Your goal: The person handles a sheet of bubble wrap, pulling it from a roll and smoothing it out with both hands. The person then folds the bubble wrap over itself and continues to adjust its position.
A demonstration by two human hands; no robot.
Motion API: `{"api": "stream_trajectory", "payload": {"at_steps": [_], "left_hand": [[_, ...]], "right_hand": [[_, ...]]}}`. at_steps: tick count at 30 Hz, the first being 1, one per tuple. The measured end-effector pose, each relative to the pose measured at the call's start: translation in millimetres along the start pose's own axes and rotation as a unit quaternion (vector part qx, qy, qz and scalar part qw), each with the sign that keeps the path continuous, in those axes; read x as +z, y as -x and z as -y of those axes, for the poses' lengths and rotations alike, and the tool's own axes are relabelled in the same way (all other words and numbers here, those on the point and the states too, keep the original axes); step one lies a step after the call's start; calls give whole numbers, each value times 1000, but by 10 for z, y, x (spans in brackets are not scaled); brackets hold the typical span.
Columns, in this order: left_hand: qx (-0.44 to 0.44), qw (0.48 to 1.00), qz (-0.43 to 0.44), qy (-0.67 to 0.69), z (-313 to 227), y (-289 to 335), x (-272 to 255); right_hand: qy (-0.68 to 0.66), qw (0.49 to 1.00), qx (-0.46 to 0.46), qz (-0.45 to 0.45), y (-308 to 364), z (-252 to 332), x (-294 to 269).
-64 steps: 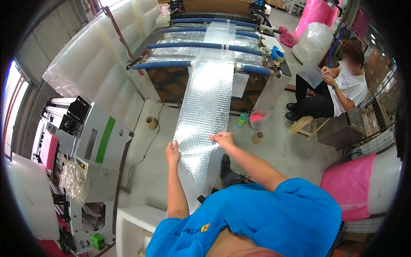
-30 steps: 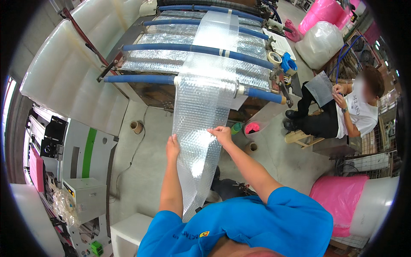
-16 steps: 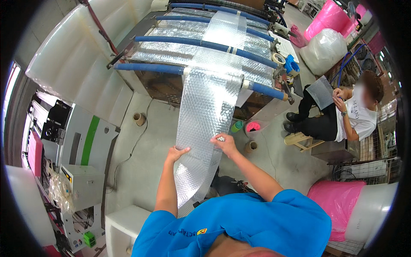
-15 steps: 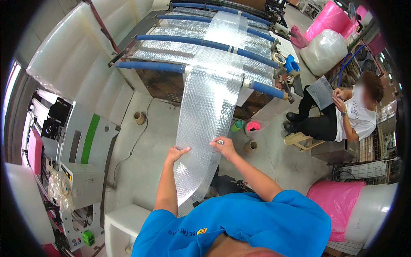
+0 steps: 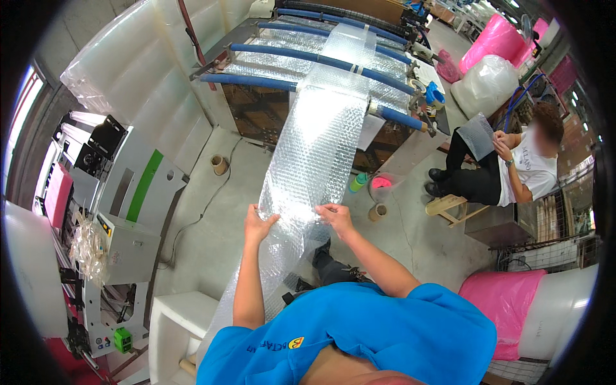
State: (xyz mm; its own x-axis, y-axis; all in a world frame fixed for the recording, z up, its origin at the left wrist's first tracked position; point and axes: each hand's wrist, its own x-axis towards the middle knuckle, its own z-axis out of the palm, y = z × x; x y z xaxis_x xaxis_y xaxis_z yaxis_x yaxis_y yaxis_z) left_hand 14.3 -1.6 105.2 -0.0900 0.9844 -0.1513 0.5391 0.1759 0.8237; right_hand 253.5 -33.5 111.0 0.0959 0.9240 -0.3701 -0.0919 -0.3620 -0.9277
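Clear bubble film, one long strip [image 5: 314, 147], slopes from over the front blue roller [image 5: 247, 79] down to the person's front, then bends off low L, past the L forearm & nr the white hollow block [image 5: 179, 307].

Left hand [image 5: 258, 224] has the L edge: thumb flat on top, fingers round the side, so clamped on film. Right hand [image 5: 335, 218] is over the R part, thumb + forefinger nearly together at the surface; can't tell if any film is caught btwn them.

To do it well: pull prob. wants to be even L & R, hands abt level, else strip may skew on the roller or crease. Light hold seems best, as hard fingertips could pop bubbles. Glare on the upper film could hide folds, so worth a look from an angle.

Edges: both sides hang free in air btwn roller & hands. On floor to the R: green bottle [image 5: 358, 182], tub w/ pink contents [image 5: 382, 181], brown tube core [image 5: 378, 212]. To the L: second core [image 5: 219, 164] & dark cable [image 5: 203, 215].

Room: widest floor is L, btwn film & grey machine [image 5: 138, 192], but cable's a poss. trip. Far R, co-worker [image 5: 526, 167] sits nr low wooden stool [image 5: 448, 206], so sideways steps that way prob. need more care.
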Motion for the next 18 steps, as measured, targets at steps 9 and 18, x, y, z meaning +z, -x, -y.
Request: {"api": "stream_trajectory", "payload": {"at_steps": [9,18], "left_hand": [[39,987,-94,-122,-105,249,-307],[11,999,-49,-2,92,138,-385]], "right_hand": [[-54,998,-1,-14,285,158,302],[-5,998,-26,-64,308,153,282]]}}
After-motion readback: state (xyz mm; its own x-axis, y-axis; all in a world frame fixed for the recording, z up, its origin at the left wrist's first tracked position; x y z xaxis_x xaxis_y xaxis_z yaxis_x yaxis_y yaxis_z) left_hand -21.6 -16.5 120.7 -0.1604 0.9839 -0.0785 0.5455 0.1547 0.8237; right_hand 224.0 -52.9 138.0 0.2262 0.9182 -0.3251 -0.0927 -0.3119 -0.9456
